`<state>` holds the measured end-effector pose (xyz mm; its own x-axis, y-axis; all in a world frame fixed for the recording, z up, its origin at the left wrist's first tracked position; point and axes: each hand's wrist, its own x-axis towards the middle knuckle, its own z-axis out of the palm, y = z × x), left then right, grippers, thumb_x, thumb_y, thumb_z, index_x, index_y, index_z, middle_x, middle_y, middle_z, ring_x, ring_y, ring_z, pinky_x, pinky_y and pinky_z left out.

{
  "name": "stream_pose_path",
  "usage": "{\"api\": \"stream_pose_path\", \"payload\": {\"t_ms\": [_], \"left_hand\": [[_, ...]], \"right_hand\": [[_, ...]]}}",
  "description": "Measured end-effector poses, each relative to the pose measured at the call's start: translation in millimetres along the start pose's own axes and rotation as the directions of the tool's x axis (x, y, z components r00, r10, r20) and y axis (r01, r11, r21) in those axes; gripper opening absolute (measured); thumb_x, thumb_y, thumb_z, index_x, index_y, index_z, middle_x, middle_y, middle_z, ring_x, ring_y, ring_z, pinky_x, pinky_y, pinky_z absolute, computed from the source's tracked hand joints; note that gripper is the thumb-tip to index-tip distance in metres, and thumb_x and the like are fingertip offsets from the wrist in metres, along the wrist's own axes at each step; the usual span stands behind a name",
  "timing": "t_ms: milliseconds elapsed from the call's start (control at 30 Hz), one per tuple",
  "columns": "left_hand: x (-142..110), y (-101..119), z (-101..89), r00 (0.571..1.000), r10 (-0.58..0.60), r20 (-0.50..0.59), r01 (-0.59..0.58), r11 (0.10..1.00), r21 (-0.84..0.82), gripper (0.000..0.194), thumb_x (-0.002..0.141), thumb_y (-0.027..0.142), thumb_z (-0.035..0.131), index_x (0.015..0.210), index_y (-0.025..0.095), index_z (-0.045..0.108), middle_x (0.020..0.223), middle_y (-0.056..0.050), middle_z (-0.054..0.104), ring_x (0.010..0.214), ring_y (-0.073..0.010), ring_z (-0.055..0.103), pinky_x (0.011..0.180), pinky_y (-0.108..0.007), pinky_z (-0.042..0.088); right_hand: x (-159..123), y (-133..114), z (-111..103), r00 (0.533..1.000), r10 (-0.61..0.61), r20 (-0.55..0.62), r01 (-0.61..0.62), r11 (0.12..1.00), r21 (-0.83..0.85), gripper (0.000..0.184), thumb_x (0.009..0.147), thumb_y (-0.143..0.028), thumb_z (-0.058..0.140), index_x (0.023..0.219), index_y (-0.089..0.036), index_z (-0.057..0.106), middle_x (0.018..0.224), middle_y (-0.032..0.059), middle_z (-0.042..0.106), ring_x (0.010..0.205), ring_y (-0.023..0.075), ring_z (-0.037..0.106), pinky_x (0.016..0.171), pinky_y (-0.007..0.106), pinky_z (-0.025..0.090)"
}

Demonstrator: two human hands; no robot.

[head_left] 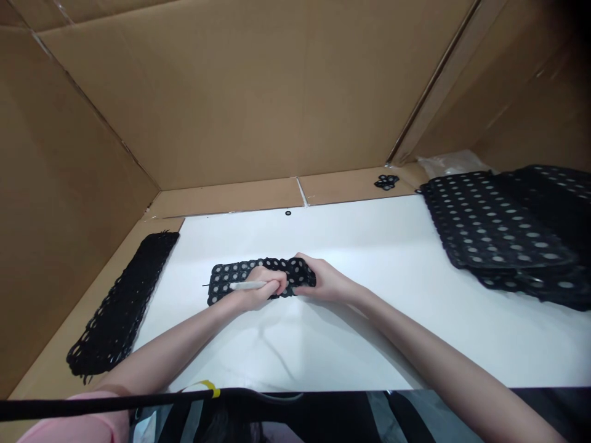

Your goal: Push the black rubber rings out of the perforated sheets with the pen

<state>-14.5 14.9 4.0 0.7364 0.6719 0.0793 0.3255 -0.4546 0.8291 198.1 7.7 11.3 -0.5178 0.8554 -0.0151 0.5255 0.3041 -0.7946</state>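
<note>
A small black openwork strip with rows of pale round discs [225, 285] lies on the white board. My left hand [265, 288] is closed round a slim white pen-like tool [249, 285], its tip hidden by the fingers, over the middle of the strip. Gripping the strip's right end, my right hand [323, 280] has the thumb at the near edge and the fingers at the far edge. A short dark thread or pin [205, 285] sticks out from the strip's left end.
A long black openwork piece [132, 295] lies at the left. Larger black pieces with pale discs [494, 221] are piled at the right, near a clear plastic bag [450, 162]. One loose disc [288, 213] and a small cluster [386, 181] lie farther back. Cardboard walls [231, 92] enclose the white board [360, 234].
</note>
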Motion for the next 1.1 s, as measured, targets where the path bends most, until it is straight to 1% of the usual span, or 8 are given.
{"api": "stream_pose_path", "payload": {"t_ms": [67, 200, 300, 367, 433, 633, 933, 1100], "left_hand": [[-1, -2, 0.0, 1.0, -0.001, -0.019, -0.001, 0.997, -0.072, 0.022, 0.076, 0.017, 0.034, 0.059, 0.015, 0.047, 0.051, 0.002, 0.043, 0.049, -0.0096, 0.039, 0.053, -0.022, 0.03], [-6, -1, -0.7, 0.993, -0.022, -0.112, -0.002, 0.978, -0.208, 0.023, 0.076, 0.015, 0.035, 0.059, 0.015, 0.05, 0.045, 0.004, 0.038, 0.043, -0.0086, 0.034, 0.047, -0.022, 0.027], [-11, 3, 2.2, 0.97, 0.012, -0.241, -0.063, 0.977, -0.206, 0.024, 0.077, 0.016, 0.036, 0.058, 0.014, 0.051, 0.043, 0.004, 0.036, 0.041, -0.0082, 0.033, 0.046, -0.021, 0.026], [-14, 6, 6.1, 0.956, 0.055, -0.288, -0.112, 0.976, -0.185, 0.024, 0.077, 0.016, 0.036, 0.058, 0.014, 0.052, 0.044, 0.004, 0.038, 0.042, -0.0078, 0.034, 0.046, -0.021, 0.026], [-15, 8, 9.7, 0.963, 0.067, -0.26, -0.118, 0.976, -0.185, 0.024, 0.076, 0.014, 0.036, 0.058, 0.014, 0.052, 0.045, 0.003, 0.039, 0.042, -0.0075, 0.035, 0.047, -0.021, 0.026], [-14, 3, 12.5, 0.993, 0.032, -0.112, -0.051, 0.984, -0.168, 0.025, 0.077, 0.014, 0.035, 0.06, 0.014, 0.053, 0.048, 0.003, 0.042, 0.046, -0.0077, 0.038, 0.049, -0.021, 0.028], [-14, 5, 11.7, 0.995, 0.077, -0.07, -0.089, 0.98, -0.178, 0.025, 0.078, 0.017, 0.036, 0.06, 0.014, 0.052, 0.048, 0.002, 0.042, 0.046, -0.0087, 0.039, 0.05, -0.022, 0.03], [-14, 12, 9.4, 0.994, 0.098, -0.05, -0.103, 0.989, -0.104, 0.026, 0.08, 0.018, 0.034, 0.062, 0.014, 0.053, 0.051, 0.001, 0.045, 0.049, -0.0095, 0.041, 0.053, -0.022, 0.032]], "right_hand": [[-1, -3, -2, 0.998, 0.053, 0.021, -0.052, 0.998, -0.042, 0.039, 0.062, -0.026, 0.07, 0.09, -0.022, 0.043, 0.08, -0.0009, 0.058, 0.069, 0.0162, 0.052, 0.061, 0.024, 0.038], [-2, -11, -1, 0.992, 0.127, 0.023, -0.124, 0.986, -0.11, 0.042, 0.062, -0.023, 0.069, 0.094, -0.022, 0.041, 0.083, 0.0012, 0.061, 0.072, 0.0188, 0.055, 0.062, 0.026, 0.038], [-2, -17, 0, 0.991, 0.133, 0.025, -0.129, 0.983, -0.131, 0.043, 0.062, -0.02, 0.067, 0.096, -0.022, 0.041, 0.083, 0.001, 0.06, 0.072, 0.0184, 0.054, 0.062, 0.026, 0.037], [-2, -19, 0, 0.991, 0.13, 0.031, -0.126, 0.985, -0.12, 0.043, 0.061, -0.018, 0.066, 0.095, -0.023, 0.04, 0.08, -0.0008, 0.058, 0.069, 0.0169, 0.052, 0.061, 0.025, 0.036], [-2, -18, 0, 0.991, 0.128, 0.041, -0.125, 0.989, -0.076, 0.043, 0.06, -0.017, 0.067, 0.093, -0.023, 0.04, 0.076, -0.0028, 0.055, 0.067, 0.0155, 0.05, 0.06, 0.024, 0.036], [-2, -8, 1, 0.993, 0.11, 0.038, -0.114, 0.988, 0.101, 0.043, 0.055, -0.018, 0.07, 0.088, -0.022, 0.043, 0.074, -0.0053, 0.05, 0.068, 0.0132, 0.047, 0.058, 0.021, 0.035], [-2, -7, 2, 0.995, 0.092, 0.025, -0.094, 0.991, 0.099, 0.042, 0.055, -0.02, 0.069, 0.089, -0.022, 0.046, 0.076, -0.0041, 0.054, 0.068, 0.0139, 0.049, 0.058, 0.022, 0.037], [-2, -6, 1, 0.995, 0.096, 0.024, -0.098, 0.991, 0.087, 0.041, 0.054, -0.02, 0.069, 0.088, -0.021, 0.046, 0.075, -0.004, 0.054, 0.067, 0.0135, 0.048, 0.057, 0.022, 0.036]]}}
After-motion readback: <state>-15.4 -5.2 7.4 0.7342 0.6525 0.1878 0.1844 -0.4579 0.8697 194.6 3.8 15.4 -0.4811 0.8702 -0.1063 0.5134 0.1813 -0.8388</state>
